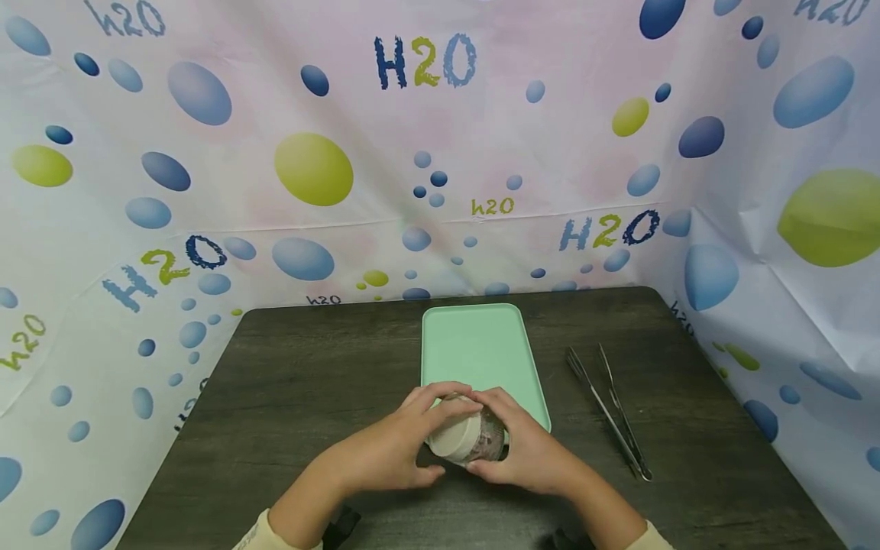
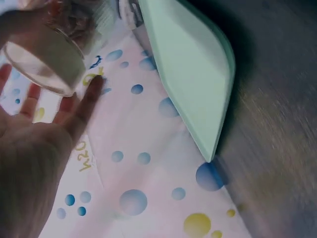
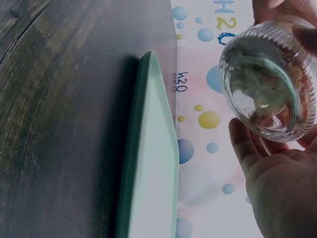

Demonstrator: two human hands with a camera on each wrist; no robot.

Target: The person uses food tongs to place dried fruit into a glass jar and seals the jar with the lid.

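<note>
A clear ribbed glass jar (image 1: pixel 490 437) with a cream lid (image 1: pixel 455 440) is held tilted over the near end of a pale green tray (image 1: pixel 474 344). My right hand (image 1: pixel 532 451) grips the jar's glass body, thumb on the near side. On the lid side, my left hand (image 1: pixel 388 443) curves its fingers over the lid; its thumb is spread apart in the head view. Through the glass (image 3: pixel 270 84), the right wrist view shows reddish-brown pieces whose kind I cannot tell. Fingers of the left hand (image 2: pixel 44 144) stretch beside the lid in the left wrist view.
Metal tongs (image 1: pixel 610 418) lie on the dark wooden table (image 1: pixel 330 367), right of the tray, their arms spread. Behind the table hangs a white sheet (image 1: pixel 385 137) with blue and green dots and lettering. Dark straps show near both wrists.
</note>
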